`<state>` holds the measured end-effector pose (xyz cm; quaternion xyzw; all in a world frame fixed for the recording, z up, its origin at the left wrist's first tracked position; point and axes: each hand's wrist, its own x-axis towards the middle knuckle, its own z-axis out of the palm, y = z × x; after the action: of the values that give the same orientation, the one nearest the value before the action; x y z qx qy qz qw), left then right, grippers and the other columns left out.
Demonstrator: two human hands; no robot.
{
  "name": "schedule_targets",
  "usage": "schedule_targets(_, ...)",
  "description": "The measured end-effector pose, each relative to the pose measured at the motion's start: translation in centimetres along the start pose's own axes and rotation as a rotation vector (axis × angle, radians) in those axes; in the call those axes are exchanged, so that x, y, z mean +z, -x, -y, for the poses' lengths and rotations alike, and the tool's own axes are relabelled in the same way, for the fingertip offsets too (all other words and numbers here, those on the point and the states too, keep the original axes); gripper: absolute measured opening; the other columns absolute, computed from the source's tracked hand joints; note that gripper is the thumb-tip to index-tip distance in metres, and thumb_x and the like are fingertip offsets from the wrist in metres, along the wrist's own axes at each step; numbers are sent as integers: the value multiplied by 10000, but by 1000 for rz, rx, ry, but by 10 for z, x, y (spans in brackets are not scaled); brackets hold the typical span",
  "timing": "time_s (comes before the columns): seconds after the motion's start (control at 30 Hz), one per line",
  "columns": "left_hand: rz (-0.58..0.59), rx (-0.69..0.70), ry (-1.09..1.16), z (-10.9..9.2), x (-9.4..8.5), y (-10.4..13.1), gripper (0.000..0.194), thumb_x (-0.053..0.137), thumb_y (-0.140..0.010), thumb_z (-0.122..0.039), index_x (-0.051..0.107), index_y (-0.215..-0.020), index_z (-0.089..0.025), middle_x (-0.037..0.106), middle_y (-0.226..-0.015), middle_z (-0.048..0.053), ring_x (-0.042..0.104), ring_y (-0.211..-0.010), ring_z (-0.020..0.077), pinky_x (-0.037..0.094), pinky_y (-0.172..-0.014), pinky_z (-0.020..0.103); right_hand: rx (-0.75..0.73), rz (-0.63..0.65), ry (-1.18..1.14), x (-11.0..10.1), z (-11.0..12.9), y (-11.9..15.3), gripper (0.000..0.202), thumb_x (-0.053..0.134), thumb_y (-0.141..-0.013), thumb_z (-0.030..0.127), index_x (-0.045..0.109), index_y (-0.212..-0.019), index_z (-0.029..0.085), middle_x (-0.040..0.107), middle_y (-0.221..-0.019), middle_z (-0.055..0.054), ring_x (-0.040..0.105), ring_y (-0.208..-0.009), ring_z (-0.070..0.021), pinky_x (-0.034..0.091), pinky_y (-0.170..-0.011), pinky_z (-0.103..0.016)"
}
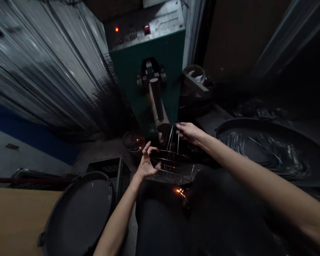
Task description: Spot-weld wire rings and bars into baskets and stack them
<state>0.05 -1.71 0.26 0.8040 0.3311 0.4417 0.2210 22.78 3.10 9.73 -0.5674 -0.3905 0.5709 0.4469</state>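
Observation:
A wire frame [173,167] of thin curved rings and upright wires sits above my lap, below the arm of a spot welder [160,106]. My left hand [146,166] is at its left side, thumb and fingers curved apart around the edge of the rings. My right hand [189,133] pinches a bent metal wire [178,142] at the top of the frame, beside the welder's tip. Dim light hides exactly where the wires meet. Orange sparks [180,192] glow over my dark-clothed lap.
The welder's green cabinet [122,78] has a lit red lamp. On the right, a large dark pan [224,124] holds many bent wires. At lower left are a round black tray [80,213], a wooden board [18,217] and a black crate [106,165].

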Motion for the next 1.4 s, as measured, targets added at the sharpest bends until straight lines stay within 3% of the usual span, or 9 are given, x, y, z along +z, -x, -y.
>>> schedule_targets(0.2,347,356,-280,-91,41,50,594,710,-709,-422,477,-1250,-355,565,-1169,96,539,-1018,261,376,-868,419,-243,-31,800,-65,-19,83,274,689,-746,437,576,-808,195,545,-574,9,493,-506,-140,334,-481,-244)
schedule_targets(0.3,250,439,-225,-123,29,51,749,706,-684,-556,365,-1337,-422,465,-1359,90,454,-1217,307,338,-972,457,-400,135,982,-85,-17,132,224,590,-811,373,607,-961,208,587,-618,5,553,-569,-174,386,-570,-274)
schedule_targets(0.43,-155,54,-279,-119,-14,30,960,738,-673,-497,211,-1448,-285,375,-1431,135,360,-1321,328,328,-1041,507,-536,325,933,-94,-16,163,259,507,-854,358,605,-1064,241,669,-818,-31,628,-724,-206,447,-690,-303)
schedule_targets(0.53,-27,-281,4,-129,-35,27,580,595,-828,-444,432,-1343,-231,623,-1131,94,634,-934,198,504,-829,353,-580,367,873,-88,-26,146,221,506,-854,311,623,-1027,237,681,-911,-43,640,-812,-208,462,-753,-309)
schedule_targets(0.63,111,-626,526,-163,-21,31,463,455,-916,-437,466,-1319,-210,628,-669,-17,431,-373,38,363,-402,167,-563,372,845,-70,-42,105,214,493,-860,231,635,-1019,204,688,-926,-54,645,-821,-198,472,-782,-312)
schedule_targets(0.77,11,-867,974,-196,35,19,530,549,-864,-445,483,-1292,-139,552,-539,-54,302,-297,9,241,-343,147,-559,341,880,-39,-58,64,256,470,-883,174,651,-1063,197,685,-1013,-66,638,-920,-194,467,-845,-314)
schedule_targets(0.9,-61,-1008,1156,-177,68,-2,500,648,-793,-405,560,-1181,-103,627,-652,9,531,-452,60,402,-463,172,-669,348,1077,-29,-57,57,340,470,-886,129,632,-1180,183,647,-1089,-112,627,-938,-211,469,-789,-288)
schedule_targets(1.13,228,-948,960,-123,41,0,381,764,-677,-371,685,-934,-100,604,-654,-20,507,-460,15,372,-465,140,-594,208,1388,-44,-68,58,597,412,-881,70,322,-1463,169,587,-1224,-153,618,-953,-255,480,-771,-328)
schedule_targets(1.4,159,-1006,1126,-106,48,-8,227,659,-811,-306,590,-911,-114,654,-669,18,591,-492,66,401,-449,147,-360,218,750,-37,-106,154,394,430,-922,333,586,-1243,165,650,-1106,-108,609,-1013,-254,480,-912,-404)
